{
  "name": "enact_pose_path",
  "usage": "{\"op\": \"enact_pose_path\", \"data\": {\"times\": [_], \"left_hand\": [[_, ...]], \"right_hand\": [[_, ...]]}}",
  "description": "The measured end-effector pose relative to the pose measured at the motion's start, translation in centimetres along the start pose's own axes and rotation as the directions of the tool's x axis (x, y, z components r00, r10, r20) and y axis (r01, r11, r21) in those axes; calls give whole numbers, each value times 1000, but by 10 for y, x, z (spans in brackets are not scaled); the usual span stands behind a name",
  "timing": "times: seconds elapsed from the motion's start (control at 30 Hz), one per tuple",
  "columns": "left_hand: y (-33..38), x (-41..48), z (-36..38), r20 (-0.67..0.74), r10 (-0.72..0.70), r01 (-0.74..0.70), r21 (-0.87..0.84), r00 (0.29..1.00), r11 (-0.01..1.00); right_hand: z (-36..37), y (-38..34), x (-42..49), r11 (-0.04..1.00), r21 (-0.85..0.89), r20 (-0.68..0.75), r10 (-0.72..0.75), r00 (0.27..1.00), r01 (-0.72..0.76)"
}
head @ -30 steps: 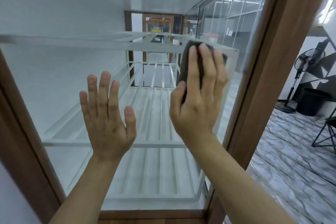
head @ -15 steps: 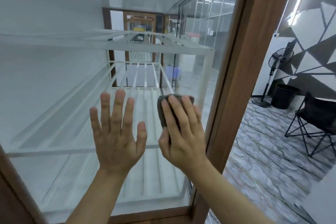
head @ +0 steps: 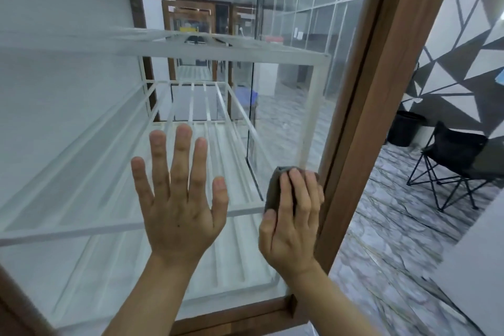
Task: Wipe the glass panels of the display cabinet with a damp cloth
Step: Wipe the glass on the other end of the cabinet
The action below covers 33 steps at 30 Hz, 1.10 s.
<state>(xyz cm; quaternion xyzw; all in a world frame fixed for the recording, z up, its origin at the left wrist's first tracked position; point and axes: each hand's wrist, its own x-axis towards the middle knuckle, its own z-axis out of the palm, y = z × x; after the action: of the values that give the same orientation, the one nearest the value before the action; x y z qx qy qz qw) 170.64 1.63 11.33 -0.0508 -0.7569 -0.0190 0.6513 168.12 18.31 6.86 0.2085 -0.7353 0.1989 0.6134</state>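
- The right hand (head: 293, 215) lies flat, fingers straight over the dark cloth (head: 273, 191), pressing it onto the glass panel (head: 81, 150), likely for even contact. The wooden frame (head: 354, 144) is just to its right.
- The left hand (head: 178, 199), fingers spread and holding nothing, lies flat towards the glass beside it, probably bracing.

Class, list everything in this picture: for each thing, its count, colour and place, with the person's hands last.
glass panel: one, clear, before the person, under both hands
wooden frame: one, brown, round the glass
shelves: two in view, white, slatted, behind the glass
cloth: one, dark grey, on the glass beside the frame's right post
floor: one, grey marbled, right of the frame
patterned wall: one, black and white, far right
folding chair: one, black, on the floor at right
bin: one, black, beyond the chair, by the wall
left hand: one, flat on the glass, fingers spread
right hand: one, pressing the cloth to the glass
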Motion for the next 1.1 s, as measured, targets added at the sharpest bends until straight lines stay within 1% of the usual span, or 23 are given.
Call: {"op": "enact_pose_path", "data": {"times": [0.03, 0.1, 0.17, 0.23, 0.3, 0.37, 0.43, 0.47, 0.53, 0.63, 0.7, 0.77, 0.87, 0.9, 0.93, 1.0, 1.1], "left_hand": [[0, 0, 0, 3, -2, 2, 1, 1000, 1000], [-1, -1, 0, 9, -3, 3, -4, 1000, 1000], [-1, -1, 0, 7, -4, 4, -8, 1000, 1000], [-1, -1, 0, 9, -3, 3, -16, 1000, 1000], [-2, -2, 0, 3, 8, -8, -17, 1000, 1000], [-2, -1, 1, -1, 10, -10, -2, 1000, 1000], [-1, -1, 1, -5, 7, -7, 0, 1000, 1000], [-1, -1, 0, -6, 6, -6, 1, 1000, 1000], [1, 1, 0, -8, 1, -1, 4, 1000, 1000], [2, 3, 0, -9, -26, 26, 10, 1000, 1000], [2, 4, 0, -14, -34, 34, 8, 999, 999], [2, 3, 0, -26, -20, 20, -4, 999, 1000], [1, 2, 1, -63, -3, 0, -42, 998, 999], [1, 3, 1, -84, 0, -5, -60, 996, 998], [1, 4, 1, -106, 5, -14, -80, 994, 997], [3, -1, -2, -143, 17, -34, -117, 990, 993], [6, -27, -5, -173, 29, -51, -119, 984, 992]], "right_hand": [[1, 1, 4, 999, 18, -28, 37, 999, -36], [-2, -3, 39, 992, 75, -124, 111, 986, -102], [-4, -8, 87, 984, 122, -231, 156, 960, -130], [-4, -13, 114, 981, 147, -280, 163, 946, -125], [-2, -13, 100, 988, 134, -250, 113, 962, -81], [1, -5, 51, 995, 81, -139, 64, 988, -53], [0, 4, 9, 998, 37, -55, 58, 997, -56], [0, 6, 1, 997, 39, -45, 65, 997, -63], [-1, 5, 19, 996, 64, -78, 74, 994, -69], [-6, -2, 84, 987, 145, -211, 97, 973, -67], [-6, -1, 106, 986, 159, -251, 99, 963, -60], [-3, 2, 81, 990, 135, -215, 76, 974, -48], [5, 7, -27, 999, 29, -49, 41, 998, -39], [6, 8, -54, 999, 15, -16, 34, 999, -34], [8, 10, -65, 999, 21, -10, 40, 999, -40], [10, 8, -46, 996, 65, -69, 57, 996, -53], [5, 1, 36, 988, 137, -214, 97, 972, -68]]}}
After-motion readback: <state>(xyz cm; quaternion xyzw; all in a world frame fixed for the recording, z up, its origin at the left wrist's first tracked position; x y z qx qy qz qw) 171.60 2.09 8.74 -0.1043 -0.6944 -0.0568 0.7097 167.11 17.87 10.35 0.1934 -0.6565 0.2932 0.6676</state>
